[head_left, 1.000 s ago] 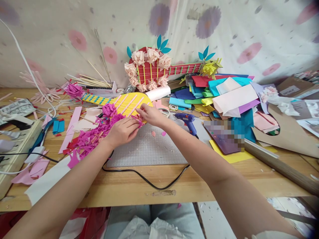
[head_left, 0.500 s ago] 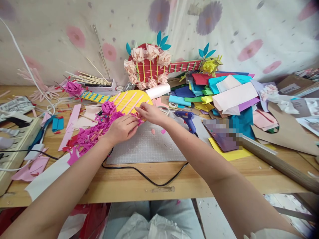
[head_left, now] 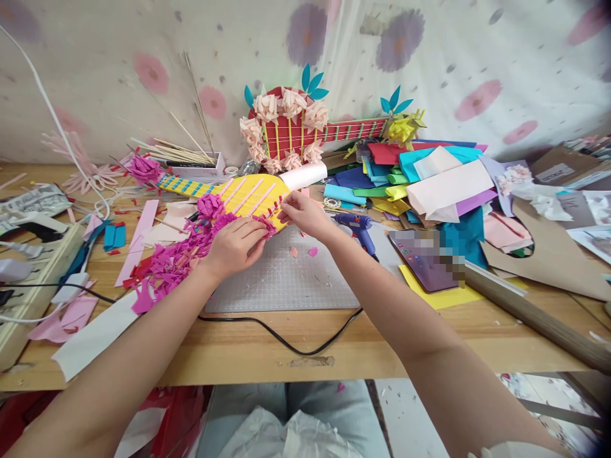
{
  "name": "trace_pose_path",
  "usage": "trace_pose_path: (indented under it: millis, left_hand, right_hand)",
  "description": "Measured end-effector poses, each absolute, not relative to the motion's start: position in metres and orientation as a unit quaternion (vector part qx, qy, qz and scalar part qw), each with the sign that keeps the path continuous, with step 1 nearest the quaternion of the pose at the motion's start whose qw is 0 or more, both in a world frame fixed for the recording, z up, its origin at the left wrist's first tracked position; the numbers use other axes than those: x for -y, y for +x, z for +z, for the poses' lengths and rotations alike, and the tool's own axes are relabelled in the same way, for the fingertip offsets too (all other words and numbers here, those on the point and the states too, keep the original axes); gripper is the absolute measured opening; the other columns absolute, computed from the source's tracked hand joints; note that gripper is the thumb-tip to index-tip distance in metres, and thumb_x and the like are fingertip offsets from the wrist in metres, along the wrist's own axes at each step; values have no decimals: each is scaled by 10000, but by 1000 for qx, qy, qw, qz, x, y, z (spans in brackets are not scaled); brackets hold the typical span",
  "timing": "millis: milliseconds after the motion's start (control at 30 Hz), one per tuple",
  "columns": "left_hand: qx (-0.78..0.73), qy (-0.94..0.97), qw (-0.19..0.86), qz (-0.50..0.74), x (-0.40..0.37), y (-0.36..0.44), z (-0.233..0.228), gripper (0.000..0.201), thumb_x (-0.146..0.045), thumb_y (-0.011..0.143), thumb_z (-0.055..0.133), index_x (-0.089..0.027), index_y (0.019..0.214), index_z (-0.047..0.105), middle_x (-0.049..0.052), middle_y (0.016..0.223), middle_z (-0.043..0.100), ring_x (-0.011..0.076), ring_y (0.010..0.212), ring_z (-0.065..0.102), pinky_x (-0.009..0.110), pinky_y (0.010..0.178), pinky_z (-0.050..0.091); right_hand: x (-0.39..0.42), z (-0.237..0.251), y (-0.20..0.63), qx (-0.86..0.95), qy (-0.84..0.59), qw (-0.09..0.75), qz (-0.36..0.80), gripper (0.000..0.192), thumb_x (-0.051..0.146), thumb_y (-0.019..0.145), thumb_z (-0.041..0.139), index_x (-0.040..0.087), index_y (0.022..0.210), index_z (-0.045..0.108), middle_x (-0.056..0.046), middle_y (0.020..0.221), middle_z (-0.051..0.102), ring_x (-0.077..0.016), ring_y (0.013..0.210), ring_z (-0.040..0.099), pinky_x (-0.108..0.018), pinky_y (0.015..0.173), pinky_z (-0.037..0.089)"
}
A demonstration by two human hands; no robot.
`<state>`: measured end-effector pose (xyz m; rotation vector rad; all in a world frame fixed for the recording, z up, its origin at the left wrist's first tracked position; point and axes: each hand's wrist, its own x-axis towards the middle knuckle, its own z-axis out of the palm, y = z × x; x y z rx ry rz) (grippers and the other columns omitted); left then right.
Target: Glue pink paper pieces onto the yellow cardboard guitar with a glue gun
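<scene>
The left hand (head_left: 238,247) hid part of the yellow guitar (head_left: 245,194); toward the tabletop's (head_left: 229,362) left end, the frame cut off the power strip (head_left: 53,268).

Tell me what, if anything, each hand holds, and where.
The left hand lies over magenta paper at the near edge of the yellow guitar; the right hand is at its rounded end. Whether either actually grips cannot be told.
</scene>
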<state>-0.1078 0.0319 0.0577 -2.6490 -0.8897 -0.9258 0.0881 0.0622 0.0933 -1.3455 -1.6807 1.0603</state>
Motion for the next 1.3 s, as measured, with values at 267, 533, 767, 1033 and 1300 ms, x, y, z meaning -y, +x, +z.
trace_pose_path:
  millis: [267,533,767,1033,1300]
  left_hand:
    - [418,-794,85,-433,-3,-59,51,180,-345,854,536,-177,868,601,62,842,651,189,825,596,320,739,455]
    - [424,-803,61,-414,7,-38,36,235,-319,916,414,-184,765,533,47,730,598,182,726,542,316,683,390]
    - [483,-747,28,-456,11,-37,12,247,-327,936,339,-198,774,474,38,689,554,172,642,524,303,609,359]
    - [503,-733,-85,-451,11,-50,5,163,-119,811,430,-203,946,465,16,786,624,135,651,576,251,582,401]
    - [490,-729,-124,-461,5,-51,3,186,-53,754,354,-223,807,408,-25,652,496,125,578,508,247,559,388]
  right_hand:
    - [-20,83,114,483,-458,402,628,102,191,841,503,180,741,484,-6,702,680,-93,629,642,-225,630,501]
    - [-2,67,122,428,-422,392,697,72,215,806,554,179,755,517,-12,709,682,-98,664,662,-220,665,510]
    - [-7,45,128,493,-508,409,576,173,343,789,557,186,740,504,18,655,609,-81,571,561,-211,586,446]
    - [-9,17,125,786,-506,299,189,151,240,791,534,195,935,540,-39,923,645,-163,887,565,-289,789,424]
    - [-5,10,124,826,-508,233,77,204,216,861,460,184,1051,529,-68,942,681,-202,925,588,-316,820,405]
